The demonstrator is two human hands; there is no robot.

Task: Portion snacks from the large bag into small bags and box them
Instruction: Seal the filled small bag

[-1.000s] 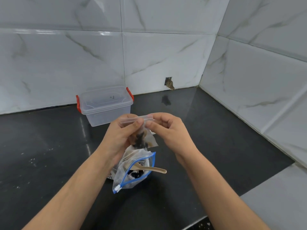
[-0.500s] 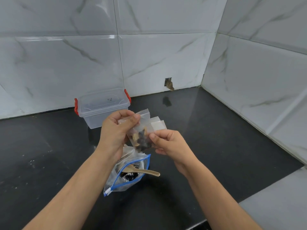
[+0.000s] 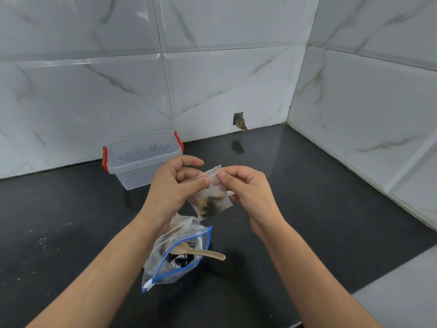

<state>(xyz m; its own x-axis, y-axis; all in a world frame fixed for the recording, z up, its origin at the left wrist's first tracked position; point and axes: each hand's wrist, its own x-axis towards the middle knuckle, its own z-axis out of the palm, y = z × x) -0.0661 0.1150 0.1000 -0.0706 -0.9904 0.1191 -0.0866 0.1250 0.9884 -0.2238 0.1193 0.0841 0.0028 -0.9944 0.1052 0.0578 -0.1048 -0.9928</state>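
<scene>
Both forearms are bare to the bottom edge of the view, with no sleeve showing. The left hand (image 3: 173, 185) and right hand (image 3: 248, 192) wear no gloves, rings or watch.

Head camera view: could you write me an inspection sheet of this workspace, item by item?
Surface: black countertop, light specks at left.
Job's things: small bag holds snacks; large bag lies open, wooden spoon inside; lidded clear box with red latches by the wall.
Clutter: nothing seen.
Hands: left hand and right hand pinch the small bag's top.
Cables: nothing seen.
Surroundings: marble-look tiles, hole in wall.
</scene>
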